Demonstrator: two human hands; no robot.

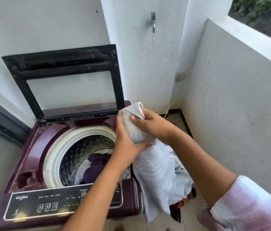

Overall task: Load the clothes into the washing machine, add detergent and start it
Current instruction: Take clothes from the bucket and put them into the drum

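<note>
Washer [31, 147], maroon top-loader; control panel [48, 204] at its front. Pale garment [158, 172] hangs down its right side. The bunched top is held over the right rim, left hand [128, 144] curled round it from below and right hand [151, 124] pinching it above, probably gathering it for the drum [81, 147]. Purple clothes [96, 165] lie inside. Lid [65, 80] is propped open at the washer's back.

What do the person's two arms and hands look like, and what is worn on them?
The left hand and the right hand are bare: no gloves, rings or watch show. The right arm has a short, textured, pale pink and white sleeve ending near the elbow. The left forearm is bare, with no sleeve in view.
</note>
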